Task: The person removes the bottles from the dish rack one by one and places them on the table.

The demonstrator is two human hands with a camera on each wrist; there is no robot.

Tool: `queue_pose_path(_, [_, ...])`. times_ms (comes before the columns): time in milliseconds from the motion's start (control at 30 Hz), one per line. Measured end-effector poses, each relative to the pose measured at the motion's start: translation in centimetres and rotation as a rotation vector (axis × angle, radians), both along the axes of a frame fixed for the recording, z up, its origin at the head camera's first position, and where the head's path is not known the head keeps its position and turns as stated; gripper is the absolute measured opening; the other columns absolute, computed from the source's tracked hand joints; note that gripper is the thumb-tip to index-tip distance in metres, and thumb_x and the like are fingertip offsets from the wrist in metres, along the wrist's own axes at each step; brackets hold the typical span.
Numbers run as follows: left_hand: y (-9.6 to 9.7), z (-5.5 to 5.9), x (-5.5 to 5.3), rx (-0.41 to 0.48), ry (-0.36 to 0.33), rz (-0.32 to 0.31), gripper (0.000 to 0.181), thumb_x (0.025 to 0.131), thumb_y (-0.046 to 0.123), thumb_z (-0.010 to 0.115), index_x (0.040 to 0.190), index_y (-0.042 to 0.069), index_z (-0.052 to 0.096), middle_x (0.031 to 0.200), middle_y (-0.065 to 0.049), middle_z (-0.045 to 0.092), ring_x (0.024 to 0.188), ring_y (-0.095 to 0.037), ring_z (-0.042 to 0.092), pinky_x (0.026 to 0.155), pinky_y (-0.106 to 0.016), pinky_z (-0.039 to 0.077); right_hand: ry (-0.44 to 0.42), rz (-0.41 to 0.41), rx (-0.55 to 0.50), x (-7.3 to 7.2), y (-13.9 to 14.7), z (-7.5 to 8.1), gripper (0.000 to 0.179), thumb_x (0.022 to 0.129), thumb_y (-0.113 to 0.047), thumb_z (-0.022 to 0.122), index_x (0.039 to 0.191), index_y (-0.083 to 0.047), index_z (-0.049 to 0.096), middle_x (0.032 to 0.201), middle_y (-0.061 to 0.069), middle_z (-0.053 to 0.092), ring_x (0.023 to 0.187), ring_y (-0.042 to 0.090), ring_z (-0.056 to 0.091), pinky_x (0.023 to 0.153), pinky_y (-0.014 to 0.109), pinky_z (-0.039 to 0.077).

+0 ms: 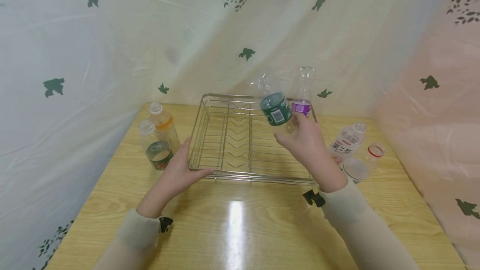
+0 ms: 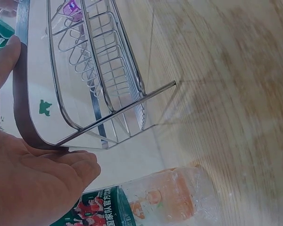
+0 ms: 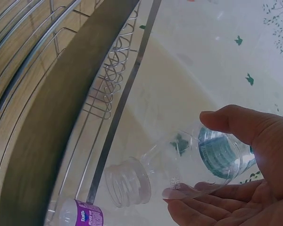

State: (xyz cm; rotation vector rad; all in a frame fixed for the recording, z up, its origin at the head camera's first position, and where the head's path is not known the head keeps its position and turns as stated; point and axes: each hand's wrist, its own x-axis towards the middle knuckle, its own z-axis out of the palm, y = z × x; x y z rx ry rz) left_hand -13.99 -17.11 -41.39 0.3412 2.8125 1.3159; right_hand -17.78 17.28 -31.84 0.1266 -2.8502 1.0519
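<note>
A wire dish rack [image 1: 237, 172] stands on the table. My left hand [image 1: 181, 174] grips its front left corner, thumb along the front rim and fingers on the outer side. My right hand [image 1: 305, 143] holds a clear plastic bottle [image 1: 276, 109] with a green label above the rack's right part. The bottle tilts, its base up and to the left; in the right wrist view its uncapped mouth [image 3: 128, 182] points away from the palm. Just behind it is a clear bottle with a purple label [image 1: 301, 106], at the rack's back right.
Left of the rack stand an orange-tinted bottle [image 1: 165, 125] and a green-labelled bottle [image 1: 159, 153]. On the right are a white-lettered bottle [image 1: 346, 141] and a clear bottle with a red neck ring [image 1: 376, 150]. A patterned curtain [image 1: 210, 53] hangs behind the table.
</note>
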Motion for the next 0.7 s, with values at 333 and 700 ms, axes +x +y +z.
queue_pose_path(333, [0.07, 0.06, 0.11, -0.001, -0.02, 0.002, 0.12, 0.081, 0.056, 0.082, 0.162, 0.004, 0.011, 0.164, -0.022, 0.018, 0.147, -0.042, 0.022, 0.115, -0.06, 0.027, 0.038, 0.019, 0.03, 0.37, 0.21, -0.28, 0.069, 0.084, -0.031, 0.082, 0.137, 0.003, 0.053, 0.133, 0.027, 0.059, 0.121, 0.045, 0.055, 0.098, 0.063, 0.047])
queue_pose_path(700, [0.16, 0.4, 0.29, -0.02, 0.006, -0.006, 0.117, 0.082, 0.053, 0.082, 0.162, 0.004, 0.012, 0.164, -0.023, 0.018, 0.147, -0.042, 0.022, 0.116, -0.059, 0.025, 0.061, 0.037, 0.025, 0.83, 0.52, -0.58, 0.07, 0.084, -0.027, 0.083, 0.14, -0.001, 0.05, 0.136, 0.027, 0.058, 0.125, 0.045, 0.053, 0.1, 0.064, 0.045])
